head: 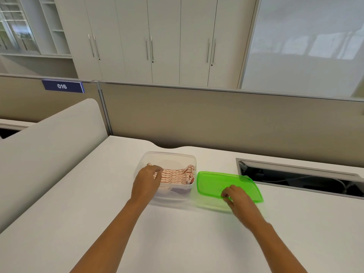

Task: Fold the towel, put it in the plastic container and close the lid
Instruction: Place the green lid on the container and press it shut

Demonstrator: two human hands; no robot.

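A clear plastic container (169, 155) stands on the white desk (177, 233). Inside it lies a folded white towel with red stripes (175, 175). My left hand (146, 181) rests over the container's left rim, fingers curled on the towel's left end. A translucent green lid (220, 181) lies just right of the container, its near edge lifted slightly off the desk. My right hand (235, 197) pinches that near edge of the lid.
An open cable trough (299, 178) with dark wires is set into the desk at the right. A beige partition (216, 119) runs along the far edge, and a grey divider (49, 146) slopes along the left.
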